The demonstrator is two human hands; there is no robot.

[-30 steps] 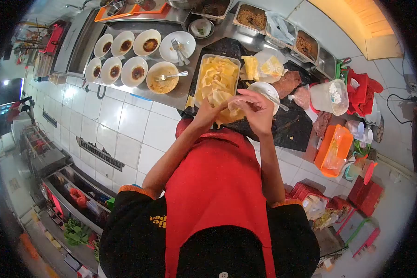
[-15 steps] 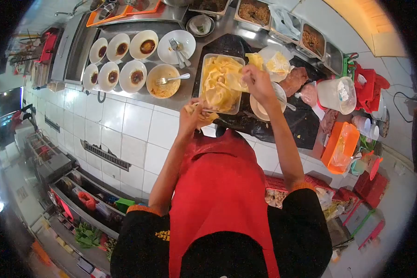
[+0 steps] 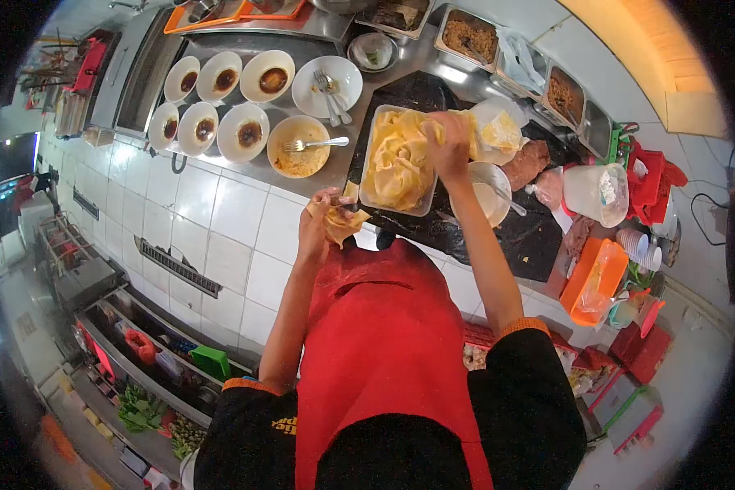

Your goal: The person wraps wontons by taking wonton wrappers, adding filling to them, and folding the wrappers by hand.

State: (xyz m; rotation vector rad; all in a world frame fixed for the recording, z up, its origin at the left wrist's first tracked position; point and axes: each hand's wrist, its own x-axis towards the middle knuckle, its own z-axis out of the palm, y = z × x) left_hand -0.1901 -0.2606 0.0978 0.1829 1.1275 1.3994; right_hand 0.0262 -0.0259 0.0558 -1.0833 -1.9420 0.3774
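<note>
My left hand (image 3: 322, 227) is at the counter's front edge, its fingers closed around a thin, pale yellow wonton wrapper (image 3: 335, 222) that hangs in loose folds. A clear rectangular tub (image 3: 419, 211) beside it is heaped with folded yellow wontons (image 3: 398, 155). My right hand (image 3: 449, 151) is over the tub's right rim, with its fingers bent together and pointing down. Whatever is between those fingertips is hidden by the hand. Just right of it lie more yellow wrappers on clear plastic (image 3: 500, 131). A white bowl with a spoon (image 3: 492, 196) stands below the right wrist.
Several white bowls with dark sauce (image 3: 241, 135) stand at left. Near them are a used bowl with a fork (image 3: 298, 157) and a plate with cutlery (image 3: 306, 96). Behind are metal pans of minced filling (image 3: 469, 39). At right are a white tub (image 3: 598, 194) and orange basket (image 3: 594, 282).
My right hand has moved from over the wontons to the tub's right rim. My left hand has drawn slightly away from the tub with the wrapper. The camera view has shifted a little.
</note>
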